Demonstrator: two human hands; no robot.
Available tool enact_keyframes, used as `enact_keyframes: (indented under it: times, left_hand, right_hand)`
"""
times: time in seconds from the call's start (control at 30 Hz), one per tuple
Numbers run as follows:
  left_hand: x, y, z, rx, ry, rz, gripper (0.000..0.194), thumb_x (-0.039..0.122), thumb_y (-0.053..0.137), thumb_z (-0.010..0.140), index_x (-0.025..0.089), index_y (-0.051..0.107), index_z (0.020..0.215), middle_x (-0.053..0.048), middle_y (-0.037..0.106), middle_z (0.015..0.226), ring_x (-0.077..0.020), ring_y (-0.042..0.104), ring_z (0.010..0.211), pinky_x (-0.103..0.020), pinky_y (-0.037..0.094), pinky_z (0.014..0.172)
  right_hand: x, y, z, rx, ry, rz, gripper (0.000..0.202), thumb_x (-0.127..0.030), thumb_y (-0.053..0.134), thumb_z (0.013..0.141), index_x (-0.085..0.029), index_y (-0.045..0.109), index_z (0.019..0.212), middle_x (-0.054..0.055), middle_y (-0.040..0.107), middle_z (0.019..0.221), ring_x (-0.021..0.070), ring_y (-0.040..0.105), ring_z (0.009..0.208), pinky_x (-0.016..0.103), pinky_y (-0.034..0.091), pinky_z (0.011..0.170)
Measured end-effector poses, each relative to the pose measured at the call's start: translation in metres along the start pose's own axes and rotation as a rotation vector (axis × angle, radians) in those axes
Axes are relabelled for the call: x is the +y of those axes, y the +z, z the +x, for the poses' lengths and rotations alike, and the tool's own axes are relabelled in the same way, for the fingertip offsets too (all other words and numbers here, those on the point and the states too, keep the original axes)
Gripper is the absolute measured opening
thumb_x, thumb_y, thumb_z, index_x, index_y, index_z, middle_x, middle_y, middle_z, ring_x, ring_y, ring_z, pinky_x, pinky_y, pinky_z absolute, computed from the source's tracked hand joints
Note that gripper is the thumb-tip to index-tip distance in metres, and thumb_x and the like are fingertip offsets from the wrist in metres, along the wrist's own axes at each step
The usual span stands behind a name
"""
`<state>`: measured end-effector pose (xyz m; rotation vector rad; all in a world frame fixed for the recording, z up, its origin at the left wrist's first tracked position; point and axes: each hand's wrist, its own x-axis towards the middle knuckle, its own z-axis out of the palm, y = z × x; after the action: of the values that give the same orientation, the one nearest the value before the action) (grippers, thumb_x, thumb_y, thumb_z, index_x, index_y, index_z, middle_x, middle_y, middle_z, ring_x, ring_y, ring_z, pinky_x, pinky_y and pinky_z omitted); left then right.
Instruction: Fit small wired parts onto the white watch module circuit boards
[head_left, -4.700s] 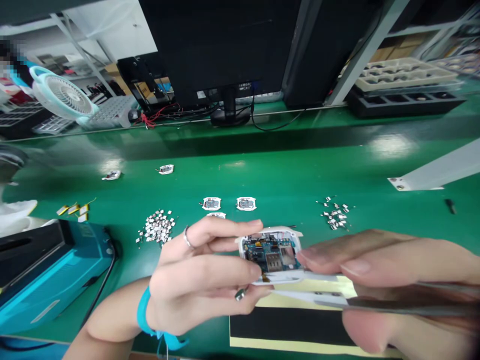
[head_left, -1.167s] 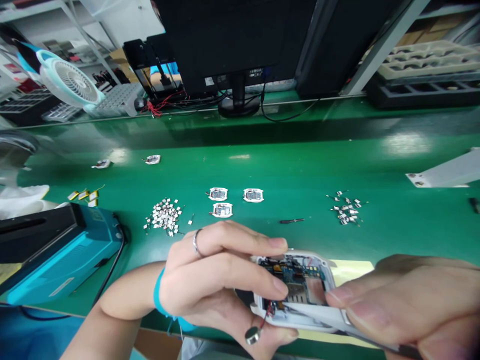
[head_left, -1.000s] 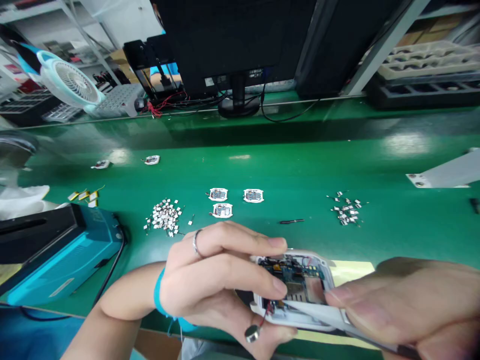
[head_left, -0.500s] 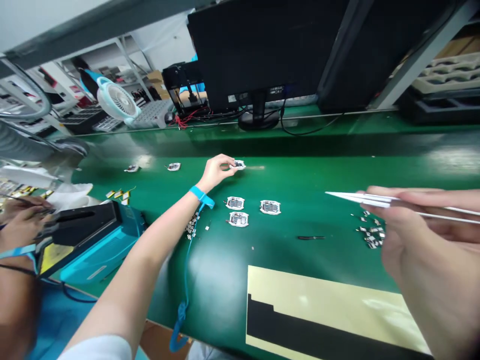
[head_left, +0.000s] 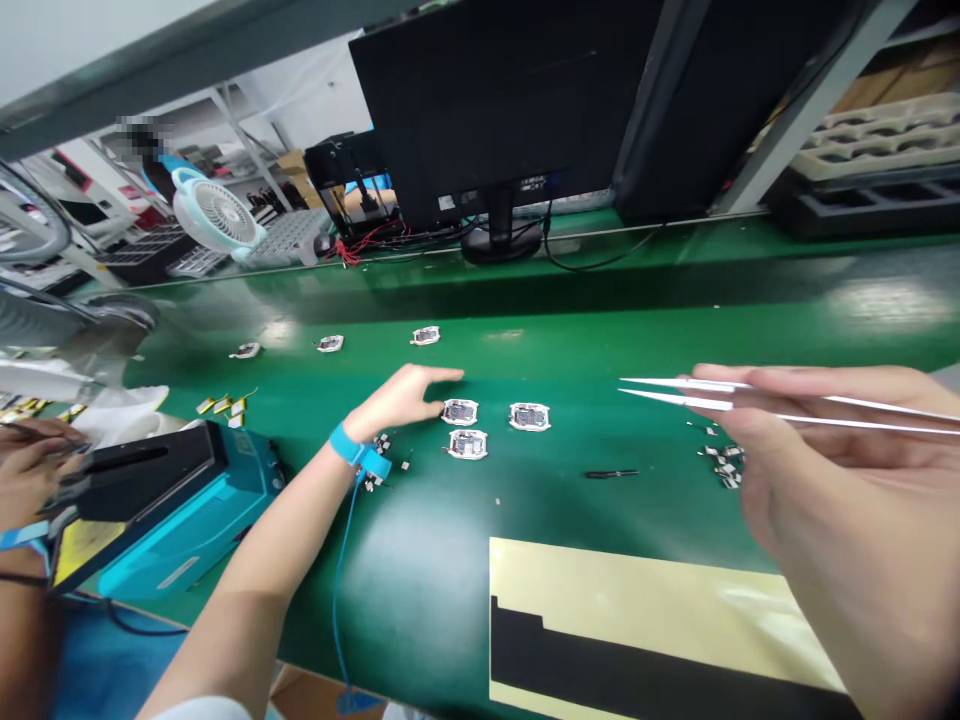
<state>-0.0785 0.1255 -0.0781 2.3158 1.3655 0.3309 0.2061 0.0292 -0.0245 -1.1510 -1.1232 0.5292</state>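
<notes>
My left hand, with a blue wrist strap, is open, thumb and forefinger apart. Its thumb is at the left edge of a white-framed device housing with electronics inside; whether it touches I cannot tell. Just below lies a second housing, and to the right a third housing. Another housing sits farther back. My right hand grips white tweezers, their tips apart with nothing between them. Small metallic parts lie in a pile beside the right hand.
Black tweezers lie mid-table. A yellow and black sheet covers the front edge. At left stand a blue and black machine and a co-worker's hands. A monitor and a fan stand behind.
My left hand has let go of the housing at the back and come nearer, opening over the front group. The view has shifted slightly; my right hand still holds the tweezers, their tips wider apart.
</notes>
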Motion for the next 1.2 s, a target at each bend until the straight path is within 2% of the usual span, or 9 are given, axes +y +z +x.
enact_keyframes:
  times: [0.17, 0.27, 0.4, 0.63, 0.73, 0.83, 0.97, 1.07, 1.2]
  left_hand:
    - [0.011, 0.021, -0.010, -0.104, 0.047, -0.017, 0.050, 0.025, 0.063, 0.071, 0.018, 0.049, 0.118, -0.004, 0.062, 0.109, -0.0197, 0.059, 0.098, -0.028, 0.045, 0.085]
    - [0.004, 0.020, -0.010, -0.136, 0.069, -0.030, 0.055, 0.028, 0.060, 0.075, 0.018, 0.040, 0.125, -0.005, 0.061, 0.110, -0.0185, 0.058, 0.100, -0.028, 0.045, 0.085]
    - [-0.001, 0.013, -0.017, -0.169, 0.108, -0.026, 0.072, 0.027, 0.065, 0.070, 0.023, 0.028, 0.131, -0.005, 0.048, 0.128, -0.0210, 0.045, 0.117, -0.033, 0.038, 0.096]
    - [0.002, 0.028, -0.022, -0.010, 0.047, 0.002, 0.058, 0.026, 0.058, 0.076, 0.018, 0.035, 0.128, -0.011, 0.056, 0.116, -0.0257, 0.054, 0.106, -0.041, 0.045, 0.088]
    - [0.028, 0.023, -0.026, 0.115, 0.047, -0.053, 0.063, 0.024, 0.058, 0.075, 0.018, 0.029, 0.131, -0.009, 0.057, 0.114, -0.0217, 0.057, 0.101, -0.036, 0.048, 0.086]
    - [0.077, 0.011, -0.037, 0.265, 0.150, -0.271, 0.071, 0.021, 0.063, 0.071, 0.022, 0.026, 0.132, -0.006, 0.059, 0.112, -0.0172, 0.060, 0.094, -0.031, 0.051, 0.086]
    - [0.136, 0.001, -0.058, 0.362, 0.288, -0.425, 0.071, 0.015, 0.065, 0.069, 0.022, 0.031, 0.131, -0.005, 0.061, 0.109, -0.0186, 0.060, 0.097, -0.030, 0.051, 0.088]
    - [0.155, -0.001, -0.066, 0.393, 0.342, -0.437, 0.070, 0.016, 0.066, 0.068, 0.021, 0.033, 0.130, -0.005, 0.064, 0.105, -0.0195, 0.061, 0.094, -0.030, 0.054, 0.083]
    - [0.162, -0.002, -0.068, 0.414, 0.323, -0.415, 0.061, 0.016, 0.064, 0.069, 0.023, 0.039, 0.125, -0.005, 0.065, 0.101, -0.0197, 0.064, 0.086, -0.031, 0.056, 0.080]
  right_hand:
    - [0.000, 0.001, -0.002, -0.043, -0.043, 0.020, 0.018, -0.014, 0.072, 0.061, -0.021, 0.064, 0.075, -0.003, 0.068, 0.078, 0.0110, 0.065, 0.065, 0.017, 0.058, 0.055]
    - [-0.001, 0.002, -0.003, -0.081, -0.065, -0.005, 0.017, -0.014, 0.071, 0.062, -0.022, 0.064, 0.075, -0.006, 0.068, 0.077, 0.0090, 0.065, 0.066, 0.014, 0.058, 0.056]
    - [-0.002, 0.002, -0.003, -0.090, -0.101, -0.026, 0.017, -0.012, 0.070, 0.063, -0.023, 0.064, 0.074, -0.008, 0.068, 0.078, 0.0077, 0.065, 0.071, 0.011, 0.057, 0.055]
    - [-0.002, 0.003, -0.007, -0.166, -0.084, 0.047, 0.021, -0.008, 0.070, 0.062, -0.021, 0.064, 0.078, -0.005, 0.068, 0.078, 0.0095, 0.065, 0.066, 0.013, 0.058, 0.052]
    - [-0.002, 0.003, -0.008, -0.232, -0.141, 0.075, 0.027, -0.004, 0.070, 0.060, -0.021, 0.064, 0.080, -0.006, 0.068, 0.081, 0.0089, 0.065, 0.071, 0.011, 0.057, 0.061]
    - [-0.007, -0.001, -0.011, -0.400, -0.230, 0.099, 0.033, -0.004, 0.071, 0.059, -0.024, 0.062, 0.085, -0.006, 0.067, 0.084, 0.0118, 0.065, 0.080, 0.018, 0.058, 0.069]
    - [-0.022, -0.014, -0.014, -0.598, -0.296, 0.087, 0.035, -0.007, 0.070, 0.062, -0.025, 0.061, 0.090, -0.005, 0.067, 0.089, 0.0135, 0.064, 0.083, 0.022, 0.058, 0.071]
    - [-0.031, -0.024, -0.017, -0.694, -0.257, 0.094, 0.038, -0.008, 0.068, 0.065, -0.027, 0.059, 0.097, -0.005, 0.066, 0.092, 0.0138, 0.064, 0.085, 0.024, 0.058, 0.073]
    - [-0.032, -0.031, -0.019, -0.766, -0.298, 0.096, 0.051, -0.006, 0.066, 0.066, -0.029, 0.054, 0.109, -0.004, 0.064, 0.101, 0.0158, 0.064, 0.086, 0.025, 0.060, 0.069]
